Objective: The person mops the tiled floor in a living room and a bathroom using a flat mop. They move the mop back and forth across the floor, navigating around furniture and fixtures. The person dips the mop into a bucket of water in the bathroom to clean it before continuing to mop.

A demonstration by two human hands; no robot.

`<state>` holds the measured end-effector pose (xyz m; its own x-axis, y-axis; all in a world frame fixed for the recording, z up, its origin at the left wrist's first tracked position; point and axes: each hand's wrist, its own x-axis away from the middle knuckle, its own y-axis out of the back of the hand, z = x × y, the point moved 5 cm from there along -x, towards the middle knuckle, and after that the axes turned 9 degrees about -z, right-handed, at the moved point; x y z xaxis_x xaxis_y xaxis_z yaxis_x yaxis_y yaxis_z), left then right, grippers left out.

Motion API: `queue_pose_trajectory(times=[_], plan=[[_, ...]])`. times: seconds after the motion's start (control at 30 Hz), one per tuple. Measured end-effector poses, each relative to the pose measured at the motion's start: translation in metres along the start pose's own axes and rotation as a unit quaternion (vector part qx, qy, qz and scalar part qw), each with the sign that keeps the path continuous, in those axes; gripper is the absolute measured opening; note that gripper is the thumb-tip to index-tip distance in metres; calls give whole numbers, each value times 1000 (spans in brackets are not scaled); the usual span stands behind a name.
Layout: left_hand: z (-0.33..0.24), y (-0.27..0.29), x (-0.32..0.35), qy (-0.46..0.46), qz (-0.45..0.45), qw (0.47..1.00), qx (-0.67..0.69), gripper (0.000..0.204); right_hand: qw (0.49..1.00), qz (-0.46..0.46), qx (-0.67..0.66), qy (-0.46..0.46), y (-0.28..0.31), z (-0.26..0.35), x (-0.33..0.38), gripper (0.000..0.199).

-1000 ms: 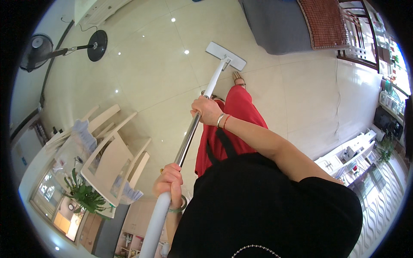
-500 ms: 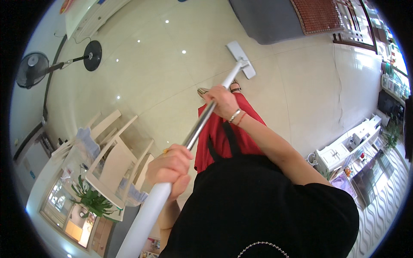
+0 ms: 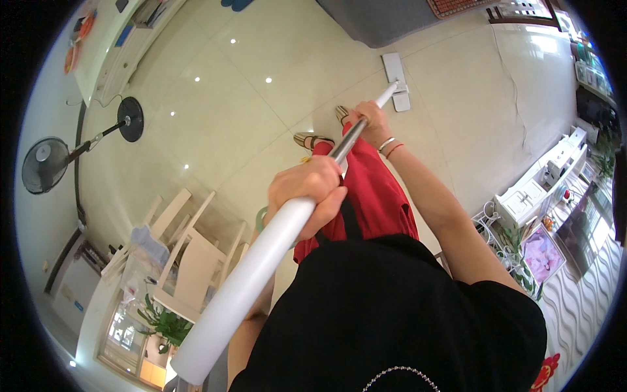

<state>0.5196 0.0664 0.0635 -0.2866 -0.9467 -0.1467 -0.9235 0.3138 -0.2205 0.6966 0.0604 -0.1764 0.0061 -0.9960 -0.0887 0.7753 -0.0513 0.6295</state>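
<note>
A flat mop (image 3: 251, 274) with a white and silver pole slants from the lower left toward the upper right. My left hand (image 3: 307, 193) is wrapped round its thick white upper part. Farther down, my right hand (image 3: 372, 124) grips the pole near where the silver tube meets the white lower section. A bracelet and a red string circle my right wrist. The white rectangular mop head (image 3: 394, 68) lies flat on the tiled floor (image 3: 255, 124), beyond my feet and near the grey sofa. The underside of the mop head is hidden.
A standing fan (image 3: 130, 119) is at the left. White chairs (image 3: 189, 268) and a table with a plant (image 3: 163, 320) stand at lower left. The grey sofa (image 3: 385, 23) fills the top. A cable (image 3: 509, 78) runs along the floor at right, near a white cabinet (image 3: 522, 196).
The mop head has moved right and slightly away, turning more upright in view. Both my hands have shifted right and forward with the pole. My feet have also changed position.
</note>
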Motion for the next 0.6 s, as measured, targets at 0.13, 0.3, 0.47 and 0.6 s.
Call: queue_pose_trajectory(times=[0.13, 0.3, 0.47, 0.6], plan=[[-32, 41, 17, 9, -39, 999, -32, 21, 997, 26, -60, 27, -46, 40, 1, 19], [-88, 94, 52, -3, -100, 989, -113, 23, 989, 78, -101, 75, -110, 124, -9, 12], [-137, 127, 99, 14, -168, 963, -209, 21, 975, 152, -133, 95, -176, 204, 4, 10], [-157, 135, 118, 31, -196, 940, -277, 21, 955, 218, -177, 99, -218, 246, 16, 11]])
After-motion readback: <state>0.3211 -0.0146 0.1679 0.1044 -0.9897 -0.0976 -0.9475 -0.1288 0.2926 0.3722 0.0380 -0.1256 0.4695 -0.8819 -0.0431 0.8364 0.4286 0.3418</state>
